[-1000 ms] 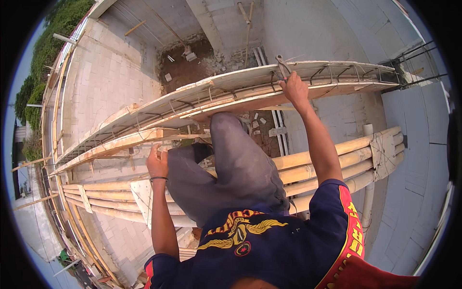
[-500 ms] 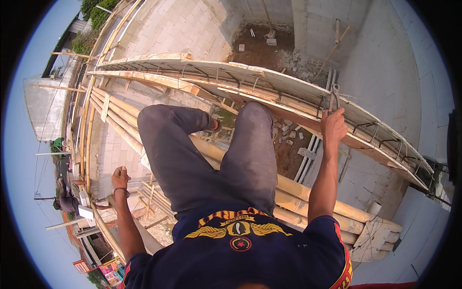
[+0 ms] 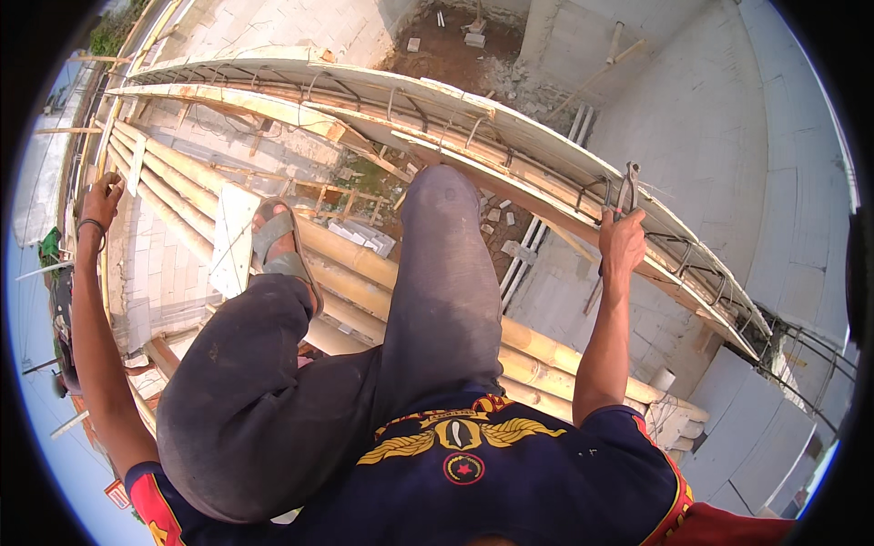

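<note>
Right hand point(image 3: 622, 241) is raised at arm's length and clenched around a pair of metal pliers point(image 3: 626, 189), whose dark handles run through the fist and whose jaws point upward past the knuckles. The pliers' tip sits at the steel reinforcement cage point(image 3: 510, 146), a long run of parallel bars with evenly spaced stirrup loops, grey to rust-brown, lying inside pale formwork boards point(image 3: 273, 105) that curve across the view through lens distortion. Whether the jaws actually bite a tie wire cannot be told; the contact point is too small to resolve.

Left hand point(image 3: 102, 202) is extended far out to the person's left, fingers curled onto the end of a bamboo pole point(image 3: 146, 173). A dark band circles the wrist. How firm the grip is cannot be confirmed, because the palm faces away.

Between the hands, a bundle of yellow bamboo scaffold poles point(image 3: 382, 273) runs diagonally below the cage. A sandalled foot point(image 3: 282, 246) rests on this bundle, just beside a pale flat board point(image 3: 232, 238). Grey trousers point(image 3: 437, 291) and a dark blue shirt point(image 3: 492, 482) with a gold emblem fill the lower area and hide the poles beneath the body.

Well below the right hand, grey block walls point(image 3: 719, 136) and a patch of bare soil with rubble point(image 3: 446, 55) are visible. The far right end of the cage is cut off by the lens rim.
</note>
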`<state>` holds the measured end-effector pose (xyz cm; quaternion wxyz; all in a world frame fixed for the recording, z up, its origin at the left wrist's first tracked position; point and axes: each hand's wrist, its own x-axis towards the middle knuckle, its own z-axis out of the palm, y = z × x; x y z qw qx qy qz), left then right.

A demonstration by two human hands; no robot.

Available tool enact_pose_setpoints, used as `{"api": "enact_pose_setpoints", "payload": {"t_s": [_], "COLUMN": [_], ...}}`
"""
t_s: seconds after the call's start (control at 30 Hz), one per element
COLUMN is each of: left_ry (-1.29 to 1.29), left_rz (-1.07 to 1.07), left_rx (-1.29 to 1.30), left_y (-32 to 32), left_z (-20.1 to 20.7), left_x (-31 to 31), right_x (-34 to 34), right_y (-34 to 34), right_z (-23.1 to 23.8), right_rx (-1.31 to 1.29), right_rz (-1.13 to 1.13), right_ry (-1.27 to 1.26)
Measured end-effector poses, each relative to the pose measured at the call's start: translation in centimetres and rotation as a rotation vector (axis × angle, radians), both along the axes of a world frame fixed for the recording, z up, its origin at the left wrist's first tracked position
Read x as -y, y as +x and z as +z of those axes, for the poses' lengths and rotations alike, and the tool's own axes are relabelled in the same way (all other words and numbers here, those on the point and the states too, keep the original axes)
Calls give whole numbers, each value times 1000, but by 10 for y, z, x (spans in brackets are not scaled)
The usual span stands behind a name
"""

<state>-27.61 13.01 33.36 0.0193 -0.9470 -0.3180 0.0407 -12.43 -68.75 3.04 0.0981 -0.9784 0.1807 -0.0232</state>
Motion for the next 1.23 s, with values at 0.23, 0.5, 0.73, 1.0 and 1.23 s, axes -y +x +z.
{"api": "enact_pose_setpoints", "payload": {"t_s": [0.23, 0.5, 0.73, 1.0, 1.23], "left_ry": [43, 56, -117, -233, -136], "left_rz": [-433, -701, -944, -1064, -1031], "left_rx": [-200, -650, -592, -628, -838], "left_y": [127, 224, 247, 271, 281], "left_z": [-97, -222, -281, -283, -281], "left_x": [38, 52, 43, 35, 50], "right_x": [0, 9, 19, 31, 54], "right_y": [2, 6, 12, 7, 6], "right_z": [-7, -14, -21, -27, -35], "right_rx": [24, 15, -57, -127, -369], "right_rz": [30, 89, 54, 26, -54], "right_ry": [-21, -16, 50, 50, 63]}}
